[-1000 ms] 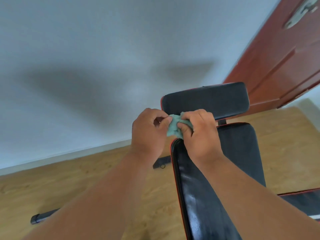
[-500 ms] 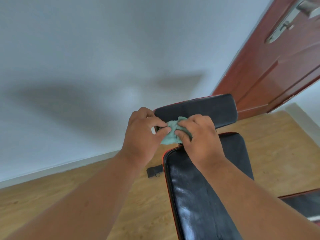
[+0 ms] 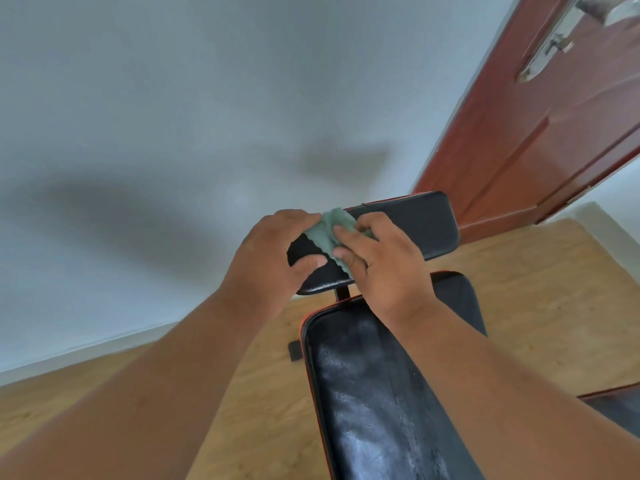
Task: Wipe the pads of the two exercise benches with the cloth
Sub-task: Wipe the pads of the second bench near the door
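A black bench with red trim runs away from me: its long pad (image 3: 374, 393) lies below my arms and a shorter head pad (image 3: 415, 226) sits beyond it. A small green cloth (image 3: 330, 233) is spread over the left part of the head pad. My left hand (image 3: 273, 254) pinches the cloth's left edge, thumb on the pad. My right hand (image 3: 384, 265) holds the cloth's right side with its fingers pressed down. A corner of a second black pad (image 3: 616, 410) shows at the right edge.
A grey wall rises behind the bench, with a white skirting board (image 3: 86, 351) at its foot. A reddish-brown door (image 3: 540, 126) with a metal handle stands at the right. The floor (image 3: 540, 306) is light wood. A black bench foot (image 3: 294, 351) sticks out left of the long pad.
Both hands have moved forward from above the long pad onto the head pad. The bunched cloth is now opened out flatter between them.
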